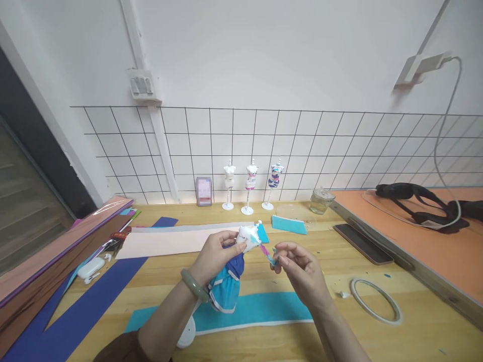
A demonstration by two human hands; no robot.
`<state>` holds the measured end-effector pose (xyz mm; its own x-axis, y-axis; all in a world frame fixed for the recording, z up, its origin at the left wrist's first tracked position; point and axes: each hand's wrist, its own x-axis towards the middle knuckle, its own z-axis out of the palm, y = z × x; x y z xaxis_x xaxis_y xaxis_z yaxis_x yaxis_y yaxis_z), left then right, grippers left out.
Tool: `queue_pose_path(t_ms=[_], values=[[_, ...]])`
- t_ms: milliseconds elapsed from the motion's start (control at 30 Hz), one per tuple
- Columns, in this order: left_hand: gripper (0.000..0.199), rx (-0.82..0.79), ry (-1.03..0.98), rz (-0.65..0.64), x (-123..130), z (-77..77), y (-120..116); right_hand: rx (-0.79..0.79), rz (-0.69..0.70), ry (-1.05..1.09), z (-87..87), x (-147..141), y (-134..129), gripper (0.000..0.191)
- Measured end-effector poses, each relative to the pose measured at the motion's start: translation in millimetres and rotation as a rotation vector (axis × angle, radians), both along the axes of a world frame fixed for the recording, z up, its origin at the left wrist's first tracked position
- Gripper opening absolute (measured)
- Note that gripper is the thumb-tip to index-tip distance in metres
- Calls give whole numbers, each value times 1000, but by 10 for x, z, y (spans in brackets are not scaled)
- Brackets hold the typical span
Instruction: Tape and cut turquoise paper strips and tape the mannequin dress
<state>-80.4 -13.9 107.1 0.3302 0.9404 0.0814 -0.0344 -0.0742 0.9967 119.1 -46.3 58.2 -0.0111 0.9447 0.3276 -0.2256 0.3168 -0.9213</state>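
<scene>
My left hand [221, 251] is closed around a small white mannequin [249, 237], which leans with its neck knob up and to the right. A blue and turquoise skirt [226, 286] with white edging hangs from its waist below my fingers. Between finger and thumb, my right hand [298, 269] pinches the end of a narrow pink and turquoise strip [267, 253]. The strip's other end meets the mannequin's chest side. Under the skirt lies a long turquoise paper strip [256, 311] with a white edge. The mannequin's round white base [186, 333] shows beside my left forearm.
Three small mannequins on stands [248, 186] line the wall beside a phone [204, 192]. A lidded glass jar [321, 200], dark phone [363, 243] and tape roll [376, 300] are to the right. Coloured paper sheets [75, 246] and an earbud case [90, 267] lie left.
</scene>
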Motion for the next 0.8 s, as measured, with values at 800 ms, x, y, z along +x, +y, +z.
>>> queue_pose_path(t_ms=[800], values=[[42,27,82,-321,-39,-47,-47,-114,-177,-415,48,-52,23,23]])
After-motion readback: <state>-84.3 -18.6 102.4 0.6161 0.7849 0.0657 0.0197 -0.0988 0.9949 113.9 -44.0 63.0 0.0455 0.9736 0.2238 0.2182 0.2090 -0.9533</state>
